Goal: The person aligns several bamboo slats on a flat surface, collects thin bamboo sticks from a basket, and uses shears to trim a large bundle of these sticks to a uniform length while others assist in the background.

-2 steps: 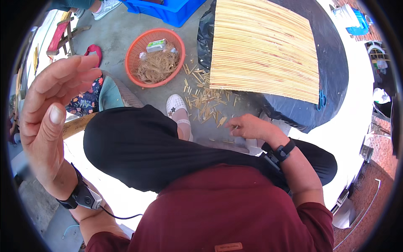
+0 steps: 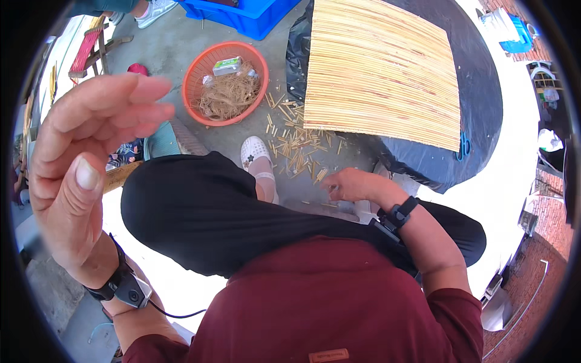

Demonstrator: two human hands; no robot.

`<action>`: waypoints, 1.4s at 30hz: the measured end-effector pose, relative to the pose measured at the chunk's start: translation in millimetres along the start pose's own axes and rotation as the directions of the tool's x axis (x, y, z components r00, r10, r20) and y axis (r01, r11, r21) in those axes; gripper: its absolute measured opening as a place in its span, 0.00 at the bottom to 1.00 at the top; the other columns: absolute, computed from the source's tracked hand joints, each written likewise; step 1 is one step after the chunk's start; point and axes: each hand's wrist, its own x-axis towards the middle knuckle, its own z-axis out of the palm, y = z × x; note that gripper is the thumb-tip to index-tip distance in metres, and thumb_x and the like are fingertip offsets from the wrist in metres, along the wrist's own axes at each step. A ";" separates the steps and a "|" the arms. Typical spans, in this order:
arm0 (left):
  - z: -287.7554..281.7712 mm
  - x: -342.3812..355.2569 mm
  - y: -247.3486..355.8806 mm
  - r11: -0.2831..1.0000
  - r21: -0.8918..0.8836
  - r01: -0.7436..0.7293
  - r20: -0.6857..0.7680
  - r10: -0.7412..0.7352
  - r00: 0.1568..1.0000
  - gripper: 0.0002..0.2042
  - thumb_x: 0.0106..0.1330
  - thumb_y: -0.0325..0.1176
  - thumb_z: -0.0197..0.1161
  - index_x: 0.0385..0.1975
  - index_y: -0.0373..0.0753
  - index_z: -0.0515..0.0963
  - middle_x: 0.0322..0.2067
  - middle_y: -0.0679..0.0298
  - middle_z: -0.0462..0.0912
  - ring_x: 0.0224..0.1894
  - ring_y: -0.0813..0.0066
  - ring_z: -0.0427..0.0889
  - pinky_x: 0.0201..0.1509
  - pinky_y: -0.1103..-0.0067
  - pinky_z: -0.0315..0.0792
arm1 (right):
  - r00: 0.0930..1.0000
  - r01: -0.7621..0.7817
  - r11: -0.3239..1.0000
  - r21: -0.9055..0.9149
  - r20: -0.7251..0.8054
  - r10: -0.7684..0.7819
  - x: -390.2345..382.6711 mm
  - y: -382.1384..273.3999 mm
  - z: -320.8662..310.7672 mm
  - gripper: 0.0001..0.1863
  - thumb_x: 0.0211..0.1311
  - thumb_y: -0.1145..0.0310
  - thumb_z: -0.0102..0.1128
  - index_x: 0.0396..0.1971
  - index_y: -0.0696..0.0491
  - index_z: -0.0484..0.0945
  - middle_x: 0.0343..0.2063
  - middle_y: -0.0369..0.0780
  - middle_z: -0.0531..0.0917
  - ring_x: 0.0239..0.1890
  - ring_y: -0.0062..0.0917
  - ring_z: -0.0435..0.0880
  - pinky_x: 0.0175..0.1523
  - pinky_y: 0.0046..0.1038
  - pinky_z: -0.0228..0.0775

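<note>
My left hand point(image 2: 75, 160) is raised at the far left, open, its fingers curved and the thumb apart, with nothing in it. Low over my lap, my right hand point(image 2: 358, 184) hangs with loosely bent fingers; I see nothing held in them. Just beyond it, short cut pieces of straw-coloured stalk point(image 2: 298, 147) lie scattered on the ground. A mat of long yellow stalks point(image 2: 381, 69) lies on a round table covered in black plastic point(image 2: 481, 85), touched by neither hand. Blue-handled scissors point(image 2: 464, 147) rest by the mat's near right corner.
An orange plastic basket point(image 2: 190, 65) holds brown fibres point(image 2: 227, 97) and a small green and white packet point(image 2: 227, 65). Behind it stands a blue crate point(image 2: 257, 23). A small stool with a red seat point(image 2: 88, 51) is at the far left, near another person's shoe point(image 2: 156, 13).
My left hand has swung a little to the right, its fingertips now covering more of the flowered cloth. My right hand has shifted slightly left.
</note>
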 end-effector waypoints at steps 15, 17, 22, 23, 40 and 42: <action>1.9 63.5 -69.7 0.982 0.034 0.186 -0.070 -0.183 0.981 0.30 0.63 0.51 0.56 0.55 0.31 0.67 0.52 0.45 0.72 0.50 0.62 0.78 0.53 0.73 0.70 | 0.956 0.150 0.923 -0.356 -0.186 -0.227 190.3 54.2 58.5 0.09 0.51 0.70 0.54 0.34 0.50 0.77 0.34 0.43 0.77 0.42 0.39 0.78 0.46 0.39 0.70; -10.1 60.2 -79.8 0.973 0.014 0.230 -0.069 -0.229 0.971 0.31 0.64 0.53 0.55 0.57 0.32 0.64 0.53 0.43 0.71 0.50 0.61 0.78 0.53 0.72 0.71 | 0.896 0.248 0.899 -0.361 -0.267 -0.355 201.2 55.4 65.2 0.08 0.50 0.71 0.54 0.32 0.50 0.77 0.34 0.43 0.76 0.43 0.39 0.77 0.46 0.39 0.69; -8.3 75.1 -99.8 0.977 -0.074 0.202 0.060 -0.198 0.978 0.32 0.64 0.54 0.54 0.58 0.33 0.63 0.54 0.42 0.69 0.50 0.61 0.78 0.54 0.71 0.71 | 0.899 0.263 0.885 -0.384 -0.235 -0.368 187.7 78.1 51.6 0.07 0.48 0.73 0.56 0.30 0.50 0.76 0.33 0.41 0.74 0.41 0.37 0.76 0.42 0.37 0.69; -15.2 68.2 -83.1 0.975 -0.045 0.218 0.066 -0.215 0.974 0.32 0.64 0.54 0.54 0.58 0.32 0.63 0.54 0.41 0.69 0.50 0.61 0.78 0.54 0.71 0.71 | 0.883 0.319 0.866 -0.385 -0.213 -0.419 187.8 64.8 48.0 0.07 0.48 0.73 0.56 0.30 0.50 0.76 0.33 0.41 0.74 0.41 0.37 0.76 0.42 0.37 0.69; 31.4 56.3 -60.0 0.979 0.052 0.197 0.051 -0.200 0.979 0.17 0.63 0.32 0.58 0.52 0.36 0.73 0.44 0.61 0.78 0.43 0.75 0.76 0.49 0.80 0.69 | 0.936 -0.069 -0.229 0.971 -0.017 -0.353 26.2 7.9 -2.3 0.05 0.65 0.67 0.53 0.35 0.52 0.71 0.23 0.35 0.74 0.24 0.20 0.72 0.30 0.23 0.67; 34.8 49.3 -55.7 0.962 0.231 0.145 0.074 -0.166 0.983 0.18 0.61 0.30 0.60 0.52 0.38 0.73 0.40 0.61 0.79 0.42 0.74 0.76 0.48 0.79 0.69 | 0.903 -0.065 -0.230 0.971 -0.040 -0.427 21.9 7.6 0.7 0.04 0.65 0.68 0.52 0.35 0.51 0.72 0.25 0.35 0.76 0.27 0.21 0.77 0.33 0.22 0.71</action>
